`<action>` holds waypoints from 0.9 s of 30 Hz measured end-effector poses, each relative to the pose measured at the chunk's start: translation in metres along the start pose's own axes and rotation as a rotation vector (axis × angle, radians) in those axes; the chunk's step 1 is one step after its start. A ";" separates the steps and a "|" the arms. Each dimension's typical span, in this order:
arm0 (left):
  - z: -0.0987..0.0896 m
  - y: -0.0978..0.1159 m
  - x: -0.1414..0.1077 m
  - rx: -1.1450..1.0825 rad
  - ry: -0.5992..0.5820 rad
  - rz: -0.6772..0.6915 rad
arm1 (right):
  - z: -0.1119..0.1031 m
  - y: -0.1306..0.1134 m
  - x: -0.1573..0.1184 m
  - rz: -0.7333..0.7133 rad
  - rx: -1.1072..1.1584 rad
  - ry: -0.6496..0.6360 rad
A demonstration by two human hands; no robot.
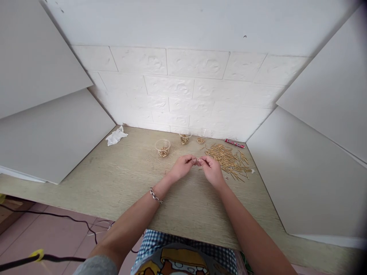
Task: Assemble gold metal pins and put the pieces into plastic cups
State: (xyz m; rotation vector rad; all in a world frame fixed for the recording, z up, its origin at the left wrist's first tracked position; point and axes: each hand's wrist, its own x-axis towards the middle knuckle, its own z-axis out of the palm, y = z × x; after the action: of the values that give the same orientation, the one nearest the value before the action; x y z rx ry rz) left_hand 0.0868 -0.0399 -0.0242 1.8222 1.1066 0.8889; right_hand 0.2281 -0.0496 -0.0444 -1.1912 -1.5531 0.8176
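Note:
My left hand [184,166] and my right hand [211,169] meet over the middle of the table, fingertips pinched together around a tiny piece that is mostly hidden. A chain bracelet is on my left wrist. Just right of my right hand lies a loose pile of thin gold-coloured rods [229,158]. Beyond my left hand stands a clear cup [163,147] with small gold-coloured pieces in it. Farther back are a second clear cup [185,138] with similar pieces and a third clear container [201,139] holding a few.
A red tube-shaped packet [234,143] lies at the back right, behind the rods. Crumpled white tissue [117,136] rests at the back left of the wooden table [114,183]. Grey panels flank both sides, and a white brick-patterned wall [197,63] stands behind. Cables cross the floor at lower left.

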 end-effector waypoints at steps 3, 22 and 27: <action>-0.001 -0.001 0.000 -0.080 -0.020 -0.008 | -0.001 -0.002 0.001 0.019 0.046 -0.019; -0.003 0.002 -0.001 0.053 -0.066 0.003 | 0.001 -0.002 -0.001 -0.034 -0.177 0.002; 0.000 0.001 -0.002 0.111 -0.087 0.024 | 0.002 -0.002 -0.002 0.000 -0.183 0.016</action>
State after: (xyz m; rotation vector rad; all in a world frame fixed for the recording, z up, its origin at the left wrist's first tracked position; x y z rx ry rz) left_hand 0.0863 -0.0415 -0.0236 1.9499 1.1007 0.7676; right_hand 0.2261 -0.0518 -0.0437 -1.3254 -1.6418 0.6757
